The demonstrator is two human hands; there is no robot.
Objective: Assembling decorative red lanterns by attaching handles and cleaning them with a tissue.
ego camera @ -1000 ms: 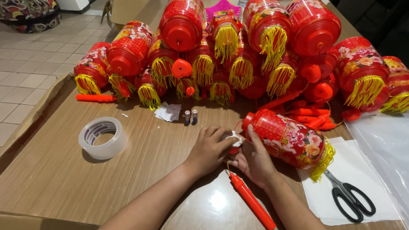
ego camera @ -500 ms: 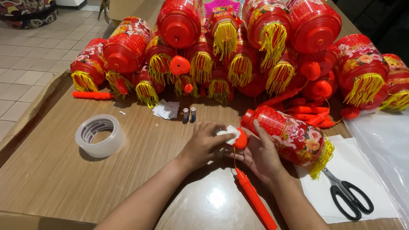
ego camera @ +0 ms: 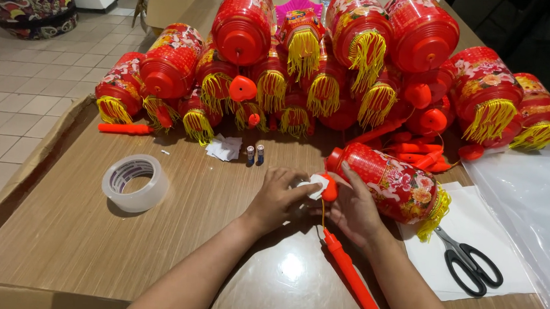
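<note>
From the head camera, a red flowered lantern (ego camera: 393,184) lies on its side on the wooden table (ego camera: 66,237), its capped end right at the fingertips of both hands. The left hand (ego camera: 276,200) pinches a small white piece (ego camera: 316,185) against the lantern's orange cap (ego camera: 330,187), thumb and forefinger closed on it. The right hand (ego camera: 353,210) cups the lantern's end from below, fingers spread apart and touching its side and cap.

A thin cord runs from the cap down past the right palm to an orange stick handle (ego camera: 350,280) lying just beneath both wrists. Beyond the fingertips stand two small batteries (ego camera: 254,154) and crumpled white paper (ego camera: 224,147), then a heap of finished lanterns (ego camera: 331,69). A tape roll (ego camera: 134,182) sits well left of the left hand; black scissors (ego camera: 469,260) lie on white paper right of the right forearm.

Both forearms reach forward, wrists low on the table.
</note>
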